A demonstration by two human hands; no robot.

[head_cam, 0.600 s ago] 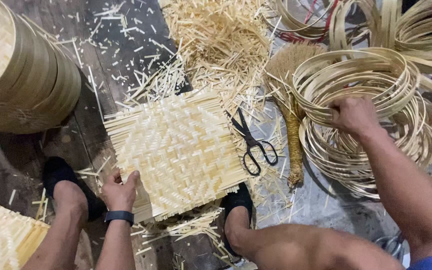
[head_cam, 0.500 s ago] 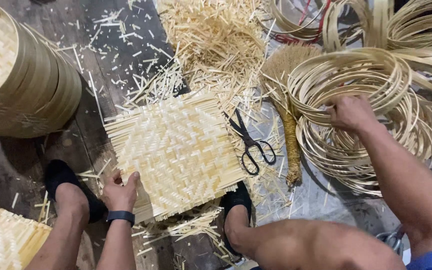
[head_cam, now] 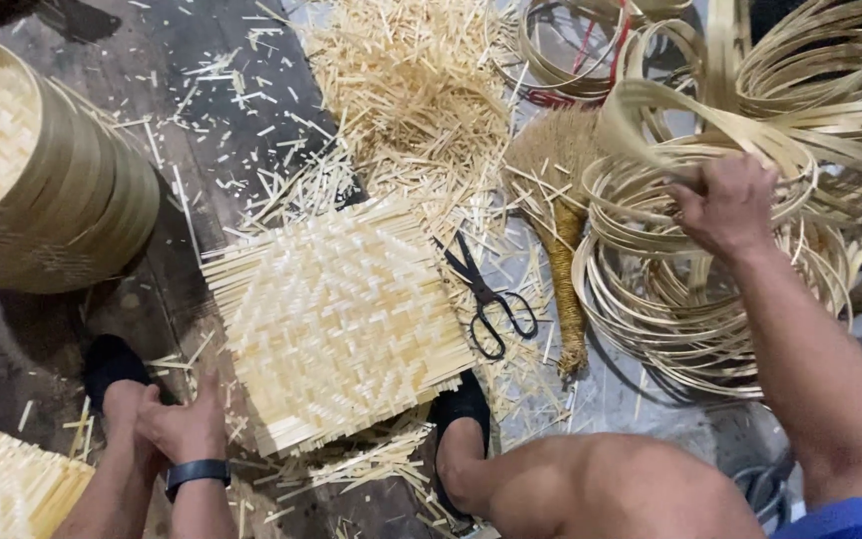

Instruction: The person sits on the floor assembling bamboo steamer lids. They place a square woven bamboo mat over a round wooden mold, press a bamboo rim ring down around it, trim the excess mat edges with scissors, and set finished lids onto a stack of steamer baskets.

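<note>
A square woven bamboo mat [head_cam: 336,319] lies on the floor between my feet. My left hand [head_cam: 187,424], with a black wristband, rests by the mat's near left corner, fingers loosely bent, holding nothing. My right hand [head_cam: 725,205] grips a thin bamboo hoop [head_cam: 670,120] lifted off the pile of bamboo hoops [head_cam: 690,309] on the right. Black scissors [head_cam: 486,299] lie just right of the mat.
A stack of round woven bamboo trays [head_cam: 52,190] stands at the left. A heap of cut bamboo strips [head_cam: 421,90] lies above the mat. A small straw broom [head_cam: 561,220] lies between scissors and hoops. Another woven piece [head_cam: 2,489] sits at the bottom left.
My right hand has raised one hoop up off the pile. My left hand has slipped back from the mat's corner towards my foot.
</note>
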